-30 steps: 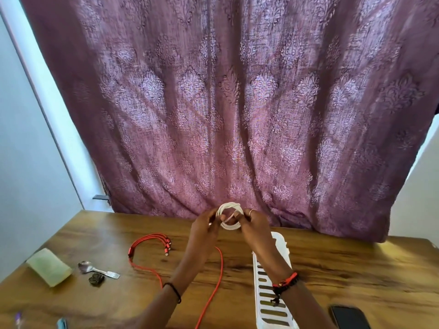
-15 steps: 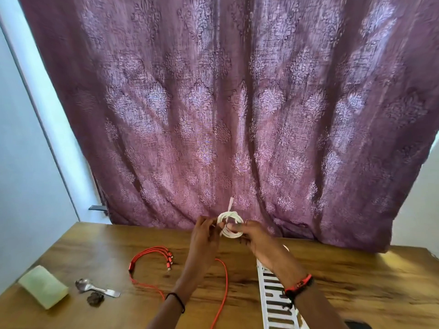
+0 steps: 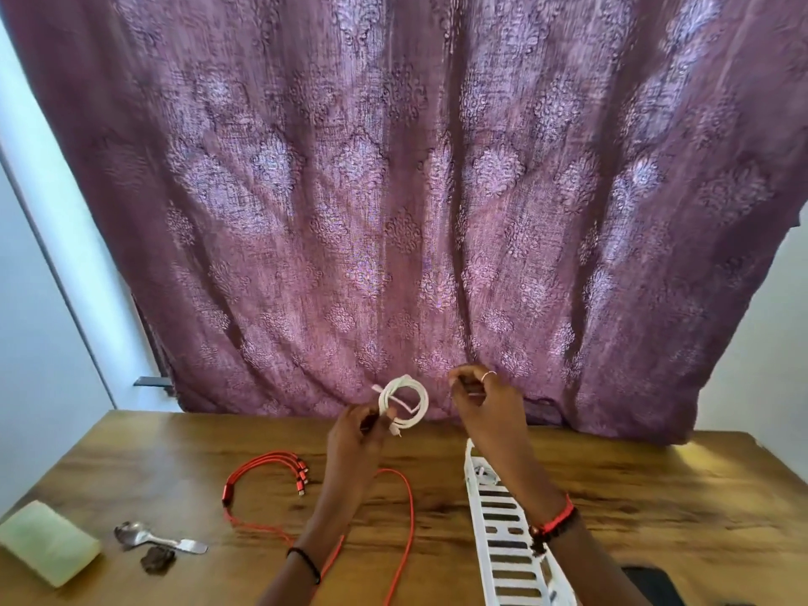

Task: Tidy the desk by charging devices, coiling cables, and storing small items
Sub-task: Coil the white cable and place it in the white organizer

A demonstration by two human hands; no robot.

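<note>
White coil (image 3: 404, 404) left hand (image 3: 356, 435) only; right hand (image 3: 485, 404) released.

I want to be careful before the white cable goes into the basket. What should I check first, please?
1. White cable coiled: ok, the loops sit together and one end sticks out.
2. Left hand grips the coil: ok.
3. Right hand free: cannot tell, its fingers are curled.
4. White basket close by: ok, it lies under the right forearm.
5. Room in the basket: cannot tell, mostly hidden.
6. Red cable coiled: not ok, it lies loose on the desk.
</note>
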